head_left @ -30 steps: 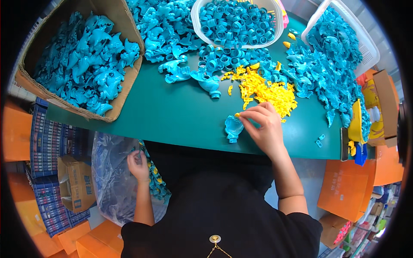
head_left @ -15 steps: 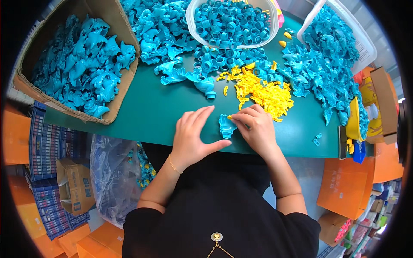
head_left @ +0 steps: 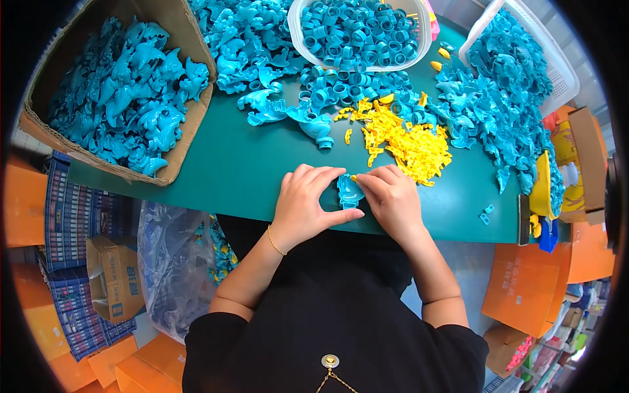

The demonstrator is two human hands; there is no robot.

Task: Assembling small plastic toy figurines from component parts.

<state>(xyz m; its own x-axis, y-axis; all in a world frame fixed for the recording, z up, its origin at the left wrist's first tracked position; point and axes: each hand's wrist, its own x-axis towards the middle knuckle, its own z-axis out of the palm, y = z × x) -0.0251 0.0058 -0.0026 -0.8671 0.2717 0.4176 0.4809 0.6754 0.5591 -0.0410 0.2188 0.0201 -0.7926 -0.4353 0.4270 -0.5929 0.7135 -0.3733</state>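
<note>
A small hollow teal plastic shell (head_left: 350, 192) lies on the green table in front of me, its inner side facing up. My left hand (head_left: 309, 200) holds it with the fingertips at its far end and the thumb along its near end. On its right side, my right hand (head_left: 392, 195) pinches a small yellow plastic piece (head_left: 354, 177) at the shell's upper edge. Only the tip of that piece shows; the fingers cover the rest. Just beyond my right hand is a heap of small yellow pieces (head_left: 419, 154).
A cardboard box (head_left: 190, 141) of teal shells stands at the left. Farther back are a white tub (head_left: 296, 39) of teal rings and loose teal parts (head_left: 242, 46). More teal parts spill from a white basket (head_left: 565, 82) at the right. Two small teal pieces (head_left: 485, 215) lie near the right edge.
My left hand has moved right, its spread fingers and thumb closing on the teal shell. The right hand keeps its pinch on the yellow piece at the shell's edge.
</note>
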